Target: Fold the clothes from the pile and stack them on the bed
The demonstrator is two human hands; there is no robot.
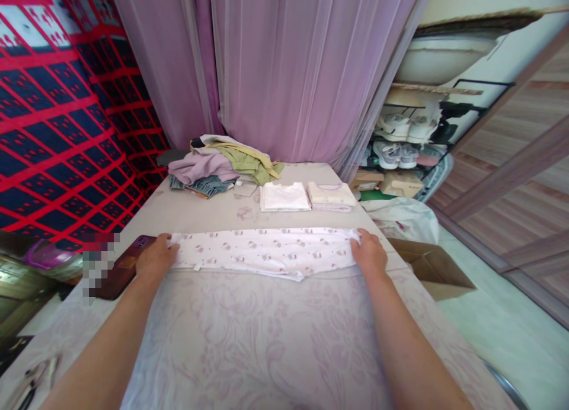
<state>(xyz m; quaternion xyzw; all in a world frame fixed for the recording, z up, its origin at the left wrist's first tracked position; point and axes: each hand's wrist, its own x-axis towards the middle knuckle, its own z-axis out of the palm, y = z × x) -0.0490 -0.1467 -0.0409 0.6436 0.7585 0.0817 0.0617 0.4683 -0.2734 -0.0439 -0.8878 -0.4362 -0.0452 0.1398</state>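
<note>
Item: white printed garment (267, 253), folded into a long narrow band, lying crosswise on the table (249, 339) with its pale floral cover.

Left hand (155, 257): on the band's left end, fingers curled together over the edge.

Right hand (368, 256): on the right end, fingers closed down on the cloth.

Surroundings: dark phone (127, 268) just beside the left hand. Beyond the band, two folded tops, white (284, 195) and cream (331, 195), side by side. Heap of unfolded clothes (222, 164) at the far left. Purple curtain (288, 72) behind. Cardboard box (435, 268) on the floor, right; shoe rack (409, 140) farther back.
</note>
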